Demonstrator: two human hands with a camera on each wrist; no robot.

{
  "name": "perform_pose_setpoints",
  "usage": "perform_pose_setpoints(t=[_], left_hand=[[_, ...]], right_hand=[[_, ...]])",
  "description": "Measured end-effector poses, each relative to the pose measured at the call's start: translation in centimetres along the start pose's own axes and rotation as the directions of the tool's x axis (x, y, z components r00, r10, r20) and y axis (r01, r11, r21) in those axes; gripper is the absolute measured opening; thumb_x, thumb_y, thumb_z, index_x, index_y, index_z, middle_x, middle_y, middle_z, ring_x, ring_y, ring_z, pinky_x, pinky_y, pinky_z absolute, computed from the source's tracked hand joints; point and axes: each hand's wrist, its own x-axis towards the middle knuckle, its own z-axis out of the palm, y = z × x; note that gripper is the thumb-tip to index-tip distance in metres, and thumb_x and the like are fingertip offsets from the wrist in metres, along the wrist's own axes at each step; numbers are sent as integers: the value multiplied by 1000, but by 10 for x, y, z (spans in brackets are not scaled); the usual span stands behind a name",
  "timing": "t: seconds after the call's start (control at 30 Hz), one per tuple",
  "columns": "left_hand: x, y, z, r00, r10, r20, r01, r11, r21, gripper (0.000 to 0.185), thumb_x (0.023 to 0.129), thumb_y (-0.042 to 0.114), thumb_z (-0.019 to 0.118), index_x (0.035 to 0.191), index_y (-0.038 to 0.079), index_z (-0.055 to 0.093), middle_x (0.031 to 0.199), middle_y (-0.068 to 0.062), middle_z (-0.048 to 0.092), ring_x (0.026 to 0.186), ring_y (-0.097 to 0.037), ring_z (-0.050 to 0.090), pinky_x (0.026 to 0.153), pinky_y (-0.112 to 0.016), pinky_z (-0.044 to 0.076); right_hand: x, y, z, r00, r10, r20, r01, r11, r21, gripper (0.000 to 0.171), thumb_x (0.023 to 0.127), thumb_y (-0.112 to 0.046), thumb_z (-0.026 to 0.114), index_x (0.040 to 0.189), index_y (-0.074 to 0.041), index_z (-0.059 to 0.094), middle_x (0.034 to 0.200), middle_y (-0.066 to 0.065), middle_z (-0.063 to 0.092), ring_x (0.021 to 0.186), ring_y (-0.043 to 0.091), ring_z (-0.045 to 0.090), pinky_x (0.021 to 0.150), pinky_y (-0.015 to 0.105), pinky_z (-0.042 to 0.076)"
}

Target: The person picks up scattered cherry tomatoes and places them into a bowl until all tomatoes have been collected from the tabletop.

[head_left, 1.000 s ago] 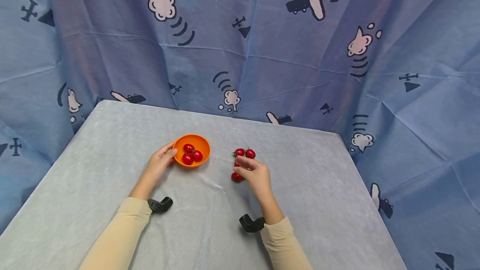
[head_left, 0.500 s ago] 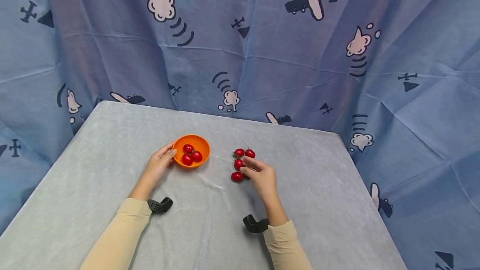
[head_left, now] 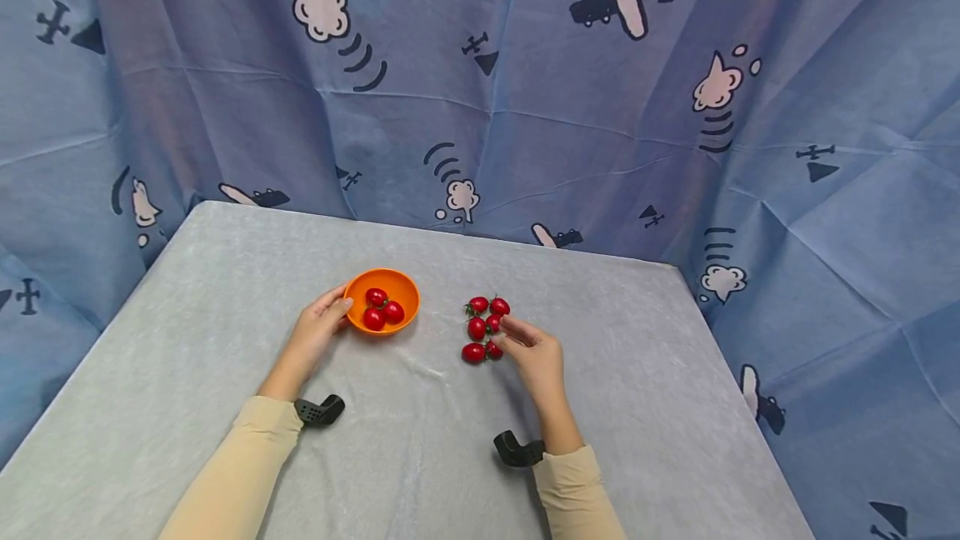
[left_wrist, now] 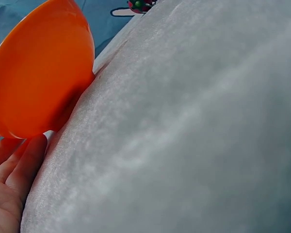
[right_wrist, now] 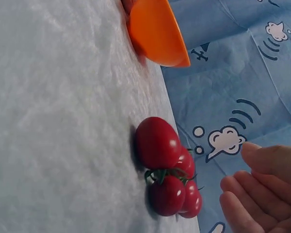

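My left hand [head_left: 318,330] holds the orange bowl [head_left: 407,286] at its left side, with the thumb over the rim. In the left wrist view, fingers [left_wrist: 31,155] touch the outer wall of the bowl [left_wrist: 43,68]. Three red cherry tomatoes [head_left: 393,312] lie inside it. Just right of a small group of several cherry tomatoes [head_left: 474,353], my right hand [head_left: 538,358] hovers with nothing in it. The right wrist view shows this hand [right_wrist: 271,194] with loosely bent fingers, apart from the green-stemmed tomatoes [right_wrist: 157,143].
A pale grey cloth covers the table [head_left: 405,457]. Behind it hangs a blue curtain [head_left: 420,48] printed with planes and clouds. A black wrist camera [head_left: 321,412] sits on the left wrist, another black wrist camera [head_left: 517,450] on the right.
My right hand has drawn back to the right from over the tomato group, uncovering more tomatoes. The left hand and the bowl keep their place.
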Motion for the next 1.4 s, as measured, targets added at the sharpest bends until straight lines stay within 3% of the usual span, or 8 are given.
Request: perform_pose_setpoints(t=[0.1, 0.5, 0.83, 1.2, 1.4], left_hand=[[-1, 0, 0, 1000, 0, 0, 0, 1000, 0, 53, 105, 26, 47, 153, 6, 37, 157, -14, 40, 103, 14, 54, 87, -6, 47], [0, -1, 0, 1000, 14, -3, -14, 1000, -4, 54, 105, 26, 48, 153, 4, 37, 157, -16, 40, 102, 14, 55, 87, -6, 48], [1, -1, -1, 1000, 10, 0, -10, 1000, -1, 53, 105, 26, 48, 153, 5, 37, 157, -15, 41, 100, 14, 56, 87, -7, 48], [2, -3, 0, 1000, 28, -8, -28, 1000, -2, 54, 104, 27, 50, 152, 3, 38, 154, -19, 43, 99, 13, 58, 87, -8, 49], [2, -3, -1, 1000, 19, -10, -19, 1000, 3, 55, 104, 28, 50, 152, 4, 38, 154, -18, 44, 98, 14, 58, 86, -7, 49]], right_hand=[[1, 3, 0, 1000, 3, -3, -3, 1000, -5, 37, 84, -5, 75, 121, -2, 71, 119, 16, 72, 115, 31, 67, 86, 28, 58], [2, 15, -2, 999, 40, 6, -40, 999, 7, 37, 84, -7, 77, 120, -1, 71, 119, 17, 72, 116, 31, 67, 80, 18, 56], [3, 24, 0, 998, 64, 12, -64, 998, -6, 38, 85, -10, 78, 120, 0, 70, 123, 18, 70, 119, 32, 65, 91, 29, 57], [4, 29, 2, 997, 66, 36, -66, 998, -20, 39, 83, -8, 79, 120, -1, 71, 118, 19, 72, 116, 31, 67, 91, 32, 58], [5, 34, 5, 998, 40, 46, -38, 999, -35, 39, 81, -6, 80, 119, 0, 71, 120, 19, 71, 115, 32, 67, 87, 27, 58]])
